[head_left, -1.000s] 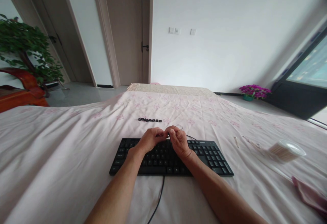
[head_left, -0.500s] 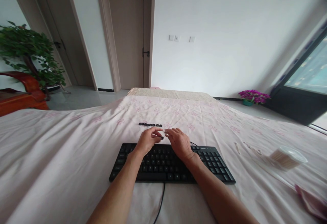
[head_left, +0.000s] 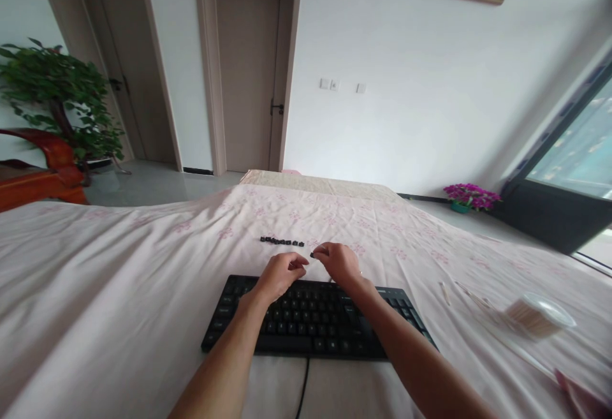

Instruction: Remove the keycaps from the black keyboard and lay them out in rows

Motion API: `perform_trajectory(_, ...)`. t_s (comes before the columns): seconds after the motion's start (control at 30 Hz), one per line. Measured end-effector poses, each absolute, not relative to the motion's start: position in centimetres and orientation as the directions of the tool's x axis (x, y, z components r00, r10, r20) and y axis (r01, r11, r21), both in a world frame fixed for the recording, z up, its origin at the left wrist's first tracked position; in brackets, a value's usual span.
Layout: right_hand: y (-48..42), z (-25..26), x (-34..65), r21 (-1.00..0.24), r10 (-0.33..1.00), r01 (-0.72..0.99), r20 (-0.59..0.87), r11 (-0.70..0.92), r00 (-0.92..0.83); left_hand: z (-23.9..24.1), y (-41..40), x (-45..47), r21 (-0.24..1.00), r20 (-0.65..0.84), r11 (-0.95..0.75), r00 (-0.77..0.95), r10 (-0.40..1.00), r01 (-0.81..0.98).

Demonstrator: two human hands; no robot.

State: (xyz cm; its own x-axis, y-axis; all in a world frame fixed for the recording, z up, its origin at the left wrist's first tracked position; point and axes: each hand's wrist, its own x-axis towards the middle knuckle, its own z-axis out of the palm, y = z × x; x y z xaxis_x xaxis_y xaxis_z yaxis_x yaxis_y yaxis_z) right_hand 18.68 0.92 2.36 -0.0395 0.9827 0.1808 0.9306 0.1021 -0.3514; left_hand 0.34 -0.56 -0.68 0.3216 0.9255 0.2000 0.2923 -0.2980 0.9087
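A black keyboard (head_left: 306,326) lies on the cloth under my forearms. My right hand (head_left: 343,264) is just beyond its back edge, thumb and forefinger pinching a small black keycap (head_left: 312,254). A tiny pale spot shows at the outer side of that hand; I cannot make out what it is. To its left, my left hand (head_left: 281,277) hovers over the keyboard's back edge, fingers curved and apart with nothing visible between them. Behind the hands, several black keycaps (head_left: 282,241) stand in a row on the cloth.
A pale flowered cloth (head_left: 119,279) covers the surface. On the right lie a cotton swab (head_left: 445,293), a clear round tub of swabs (head_left: 540,317) and a dark pink item (head_left: 578,396). A black cable (head_left: 303,387) runs toward me from the keyboard.
The keycap has passed from my left hand to my right hand. A thin white stick between the hands no longer shows there. My left hand has drawn back slightly, and the view has tilted up.
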Motion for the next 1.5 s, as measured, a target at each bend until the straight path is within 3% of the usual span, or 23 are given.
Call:
perform_trajectory(0.43, 6.6, 0.5, 17.9, -0.277, 0.977, 0.954, 0.203, 0.113, -0.057, -0.7, -0.6, 0.4, 0.886, 0.188, -0.32, 0.371, 0.909, 0.335)
perform_trajectory(0.93, 6.7, 0.7, 18.1, -0.375, 0.974, 0.917, 0.221, 0.139, -0.058, -0.8, -0.4, 0.4, 0.871, 0.19, -0.335, 0.382, 0.904, 0.36)
perform_trajectory(1.13, 4.2, 4.0, 18.8, -0.455, 0.947, 0.853, 0.292, 0.257, -0.13, -0.6, -0.5, 0.4, 0.85, 0.185, -0.349, 0.398, 0.899, 0.395)
perform_trajectory(1.27, 1.2, 6.0, 19.9, -0.426, 0.899, 0.824, 0.384, 0.374, -0.21, -0.4, -0.6, 0.5, 0.823, 0.198, -0.384, 0.422, 0.885, 0.419)
perform_trajectory(1.33, -0.1, 6.2, 20.4, -0.485, 0.906, 0.792, 0.378, 0.371, -0.193, -0.3, -0.6, 0.6, 0.811, 0.199, -0.4, 0.441, 0.875, 0.427)
perform_trajectory(1.5, -1.9, 5.4, 20.9, -0.811, 0.955, 0.505, 0.275, 0.294, -0.114, -0.2, -0.7, 1.1, 0.772, 0.2, -0.417, 0.438, 0.876, 0.481)
